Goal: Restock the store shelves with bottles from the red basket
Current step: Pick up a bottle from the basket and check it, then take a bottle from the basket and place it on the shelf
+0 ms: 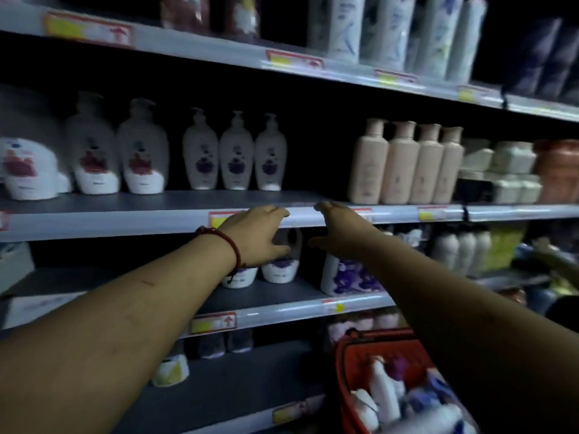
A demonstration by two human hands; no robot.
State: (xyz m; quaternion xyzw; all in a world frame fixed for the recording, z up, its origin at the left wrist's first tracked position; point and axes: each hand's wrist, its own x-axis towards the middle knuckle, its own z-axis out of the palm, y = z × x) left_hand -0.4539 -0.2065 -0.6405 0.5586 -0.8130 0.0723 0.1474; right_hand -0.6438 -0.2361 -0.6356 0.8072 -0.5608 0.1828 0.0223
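Observation:
Both my arms reach toward the middle shelf [156, 205]. My left hand [257, 236], with a red bead bracelet on its wrist, and my right hand [341, 233] hang in front of the shelf's front edge with relaxed fingers, holding nothing, a narrow gap between them. Above the hands the shelf has a bare stretch between three white pump bottles with purple labels [235, 151] and several pink bottles [404, 164]. The red basket [354, 364] sits at the lower right, holding several white and purple bottles [385, 393]; my right forearm covers part of it.
White pump bottles with red labels [116, 151] stand at the middle shelf's left. On the shelf below stand purple-labelled bottles [279, 267] behind my hands. Tall white bottles [391, 29] fill the top shelf. Pale boxes [501, 170] are stacked at the right.

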